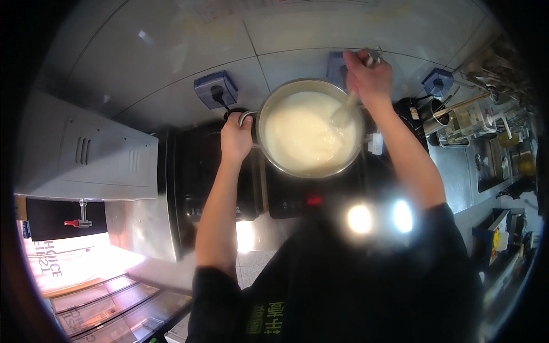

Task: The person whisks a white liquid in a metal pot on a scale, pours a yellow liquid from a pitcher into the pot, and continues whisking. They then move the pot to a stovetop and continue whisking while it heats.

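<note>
A wide steel pot of creamy, pale yellow liquid stands on a black induction cooktop with a lit red display. My left hand grips the pot's loop handle on the left side. Over the far right rim, my right hand is closed around the handle of a whisk. The whisk tilts down into the liquid, its head blurred and partly under the surface. A white tag hangs by the pot's right handle.
A second black cooktop lies left, beside a large pale metal appliance with a red-levered tap. Covered wall sockets line the tiles behind. At right stand a steel utensil cup, clear containers and a sink.
</note>
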Motion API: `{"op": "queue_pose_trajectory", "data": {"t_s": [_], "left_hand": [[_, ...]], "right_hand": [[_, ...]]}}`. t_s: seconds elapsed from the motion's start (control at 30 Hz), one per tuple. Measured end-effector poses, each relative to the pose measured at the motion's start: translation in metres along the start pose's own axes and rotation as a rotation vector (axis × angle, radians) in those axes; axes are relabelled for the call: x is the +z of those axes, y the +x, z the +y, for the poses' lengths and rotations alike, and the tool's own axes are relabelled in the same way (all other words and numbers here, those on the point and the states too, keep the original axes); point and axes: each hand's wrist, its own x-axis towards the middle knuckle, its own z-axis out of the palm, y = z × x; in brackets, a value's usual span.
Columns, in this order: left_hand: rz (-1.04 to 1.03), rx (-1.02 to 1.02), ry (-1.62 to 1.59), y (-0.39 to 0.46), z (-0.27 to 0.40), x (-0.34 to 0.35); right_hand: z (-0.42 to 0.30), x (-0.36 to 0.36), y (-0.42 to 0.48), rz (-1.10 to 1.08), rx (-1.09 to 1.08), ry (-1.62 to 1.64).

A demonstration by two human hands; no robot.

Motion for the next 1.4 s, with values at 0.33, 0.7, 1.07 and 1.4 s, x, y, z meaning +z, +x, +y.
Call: {"op": "queue_pose_trajectory", "data": {"t_s": [0.33, 0.7, 1.07, 1.4], "left_hand": [[0.006, -0.002, -0.065, 0.000, -0.002, 0.003], [-0.041, 0.047, 0.004, 0.006, -0.006, 0.003], [-0.019, -0.011, 0.020, 0.005, -0.011, 0.006], [-0.044, -0.078, 0.034, 0.001, -0.005, 0.003]], "right_hand": [[0.004, 0.077, -0.056, -0.695, 0.253, 0.465], [0.016, 0.055, -0.010, 0.059, -0.081, 0.149], [-0.003, -0.006, -0.026, -0.240, 0.118, 0.275], [0.019, 0.026, -0.042, 0.061, 0.225, 0.447]]}}
